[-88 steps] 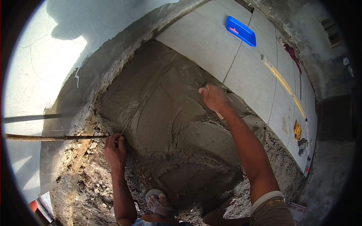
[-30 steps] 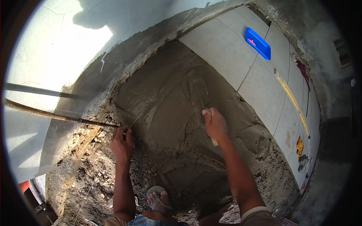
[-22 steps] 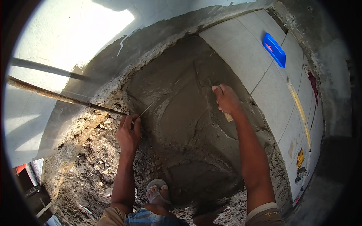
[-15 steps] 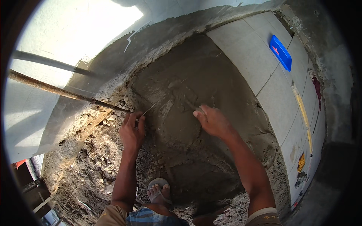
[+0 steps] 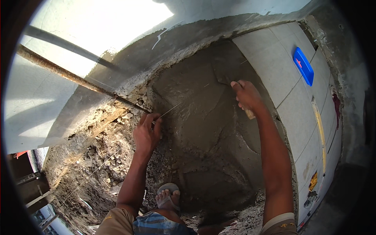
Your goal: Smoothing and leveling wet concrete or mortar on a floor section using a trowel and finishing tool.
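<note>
My right hand (image 5: 246, 96) grips a trowel by its wooden handle (image 5: 249, 114), the end of which sticks out below my fist. Its dark blade (image 5: 224, 73) lies against the wet grey mortar (image 5: 196, 129) near the far end and is hard to tell from it. Off to the left, my left hand (image 5: 147, 135) has its fingers pinched together on a thin string (image 5: 170, 110), which runs away to the upper right over the mortar. Right by those fingers is the lower end of a rusty metal rod (image 5: 78, 80), partly hidden by them.
Large pale tiles (image 5: 291, 113) border the mortar on the right, bearing a blue tray (image 5: 303, 66) and a yellow strip (image 5: 319, 129). Broken rubble (image 5: 105, 164) lies at the left below a plastered wall (image 5: 129, 55). My sandalled foot (image 5: 168, 197) stands at the near edge.
My right hand has swept the trowel farther away and to the right, leaving smoother mortar behind it. My left hand keeps its place at the string beside the rod. The whole view has shifted slightly.
</note>
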`<state>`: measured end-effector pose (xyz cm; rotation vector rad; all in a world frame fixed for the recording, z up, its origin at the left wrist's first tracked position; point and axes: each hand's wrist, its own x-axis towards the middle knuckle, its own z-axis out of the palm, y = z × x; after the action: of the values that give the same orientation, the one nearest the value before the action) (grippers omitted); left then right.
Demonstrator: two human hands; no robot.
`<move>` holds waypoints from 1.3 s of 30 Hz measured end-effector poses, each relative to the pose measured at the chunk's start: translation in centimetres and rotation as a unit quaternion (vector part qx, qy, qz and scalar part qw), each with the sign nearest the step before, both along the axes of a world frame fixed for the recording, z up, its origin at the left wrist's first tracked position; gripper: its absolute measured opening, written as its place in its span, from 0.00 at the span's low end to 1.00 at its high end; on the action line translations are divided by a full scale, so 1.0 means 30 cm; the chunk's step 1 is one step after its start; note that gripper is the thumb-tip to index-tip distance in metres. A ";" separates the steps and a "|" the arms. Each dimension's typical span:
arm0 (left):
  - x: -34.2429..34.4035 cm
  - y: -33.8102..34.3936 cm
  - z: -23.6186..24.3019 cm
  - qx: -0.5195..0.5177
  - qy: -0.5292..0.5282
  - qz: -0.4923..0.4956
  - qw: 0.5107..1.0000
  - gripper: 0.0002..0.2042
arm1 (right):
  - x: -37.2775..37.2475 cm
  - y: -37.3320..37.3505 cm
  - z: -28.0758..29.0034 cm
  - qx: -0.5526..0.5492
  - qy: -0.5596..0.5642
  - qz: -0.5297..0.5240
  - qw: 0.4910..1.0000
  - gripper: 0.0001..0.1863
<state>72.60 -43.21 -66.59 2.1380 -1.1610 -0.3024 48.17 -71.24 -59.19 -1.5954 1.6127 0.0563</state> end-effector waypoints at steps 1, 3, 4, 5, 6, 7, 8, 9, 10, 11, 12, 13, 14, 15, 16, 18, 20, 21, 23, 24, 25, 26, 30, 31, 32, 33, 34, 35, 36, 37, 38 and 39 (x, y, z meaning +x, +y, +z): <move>0.003 0.002 -0.001 0.000 0.005 -0.003 1.000 0.08 | 0.018 0.040 0.002 0.015 -0.002 0.055 0.998 0.26; 0.014 0.006 -0.004 -0.001 0.012 -0.004 1.000 0.08 | 0.068 0.171 -0.025 -0.100 -0.022 0.183 0.978 0.27; 0.018 0.009 -0.005 0.005 0.011 -0.003 1.000 0.08 | 0.098 0.252 -0.046 -0.201 -0.008 0.238 0.950 0.27; 0.019 0.011 -0.008 0.011 0.011 -0.003 1.000 0.08 | 0.100 0.316 -0.046 -0.174 -0.008 0.262 0.949 0.28; 0.020 0.013 -0.011 0.012 0.014 -0.003 1.000 0.08 | 0.102 0.383 -0.045 -0.126 0.027 0.271 0.954 0.28; 0.021 0.014 -0.015 0.003 0.010 -0.001 1.000 0.08 | 0.104 0.445 -0.043 -0.098 0.031 0.276 0.956 0.27; 0.020 0.018 -0.019 -0.002 0.018 0.001 1.000 0.08 | 0.099 0.499 -0.037 -0.083 0.029 0.280 0.956 0.27; 0.019 0.021 -0.023 -0.006 0.009 -0.003 1.000 0.08 | 0.085 0.538 -0.029 -0.073 0.040 0.278 0.957 0.27; 0.019 0.025 -0.026 -0.004 0.014 -0.004 1.000 0.08 | 0.068 0.573 -0.022 -0.056 0.060 0.287 0.954 0.26; 0.019 0.028 -0.028 -0.002 0.019 -0.006 1.000 0.08 | 0.047 0.599 -0.020 -0.052 0.064 0.298 0.951 0.26; 0.020 0.031 -0.031 -0.003 0.021 -0.012 1.000 0.08 | 0.019 0.611 -0.022 -0.038 0.082 0.290 0.953 0.26; 0.019 0.034 -0.033 -0.008 0.015 -0.012 1.000 0.08 | -0.021 0.610 -0.028 -0.067 0.088 0.249 0.962 0.25; 0.018 0.036 -0.035 -0.004 0.024 -0.007 1.000 0.08 | -0.065 0.602 -0.038 -0.109 0.089 0.214 0.967 0.25; 0.017 0.038 -0.036 -0.018 0.009 -0.012 1.000 0.08 | -0.117 0.591 -0.052 -0.126 0.106 0.176 0.970 0.25; 0.017 0.042 -0.036 -0.011 0.011 -0.012 1.000 0.08 | -0.171 0.576 -0.066 -0.153 0.118 0.143 0.971 0.26; 0.020 0.048 -0.035 -0.005 0.013 -0.013 1.000 0.08 | -0.278 0.537 -0.088 -0.183 0.096 0.084 0.975 0.26; 0.018 0.053 -0.036 0.011 0.009 -0.013 1.000 0.08 | -0.352 0.521 -0.100 -0.206 0.080 0.020 0.975 0.27; 0.015 0.053 -0.038 0.013 0.005 -0.023 1.000 0.08 | -0.374 0.513 -0.099 -0.182 0.049 0.003 0.982 0.27; 0.014 0.051 -0.043 0.000 0.020 -0.021 1.000 0.09 | -0.394 0.551 -0.081 -0.155 0.021 -0.025 0.987 0.27; 0.013 0.049 -0.046 0.003 0.016 -0.029 0.999 0.09 | -0.399 0.598 -0.063 -0.120 0.024 0.017 0.992 0.27; 0.012 0.047 -0.048 0.001 0.011 -0.028 1.000 0.09 | -0.393 0.638 -0.050 -0.102 -0.003 0.073 0.992 0.27; 0.011 0.046 -0.049 0.005 0.017 -0.023 1.000 0.09 | -0.378 0.692 -0.046 -0.099 0.009 0.092 0.991 0.27; 0.003 0.048 -0.044 -0.002 0.020 -0.037 0.999 0.09 | -0.420 0.855 -0.001 -0.017 0.016 0.172 0.985 0.27; 0.001 0.052 -0.040 -0.002 0.023 -0.036 0.999 0.09 | -0.441 0.888 0.002 0.001 0.041 0.161 0.986 0.27; -0.002 0.054 -0.037 -0.004 0.032 -0.035 0.999 0.09 | -0.466 0.917 0.004 -0.079 0.031 0.092 0.992 0.26; -0.003 0.054 -0.034 0.002 0.029 -0.035 0.999 0.09 | -0.493 0.939 0.000 -0.159 0.021 0.023 0.987 0.25; -0.003 0.054 -0.031 -0.001 0.021 -0.042 0.999 0.09 | -0.523 0.952 -0.003 -0.159 0.023 0.017 0.987 0.25; -0.004 0.055 -0.028 -0.001 0.028 -0.037 0.999 0.09 | -0.556 0.963 -0.002 -0.099 -0.007 -0.145 0.985 0.23; -0.005 0.056 -0.027 -0.004 0.040 -0.035 0.999 0.08 | -0.584 0.967 -0.005 -0.030 -0.032 -0.308 0.950 0.22; -0.006 0.052 -0.029 -0.003 0.021 -0.038 0.999 0.08 | -0.607 0.964 -0.010 -0.040 -0.034 -0.309 0.950 0.22; -0.008 0.048 -0.030 -0.009 0.014 -0.045 0.999 0.08 | -0.620 0.956 -0.018 -0.035 -0.039 -0.342 0.938 0.22; -0.010 0.047 -0.032 0.002 0.018 -0.041 0.999 0.08 | -0.624 0.950 -0.024 -0.026 -0.030 -0.382 0.923 0.21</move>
<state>72.31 -41.79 -67.54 2.0849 -1.2298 -0.3779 29.45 -42.74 -59.91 -0.8938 2.0890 -0.4462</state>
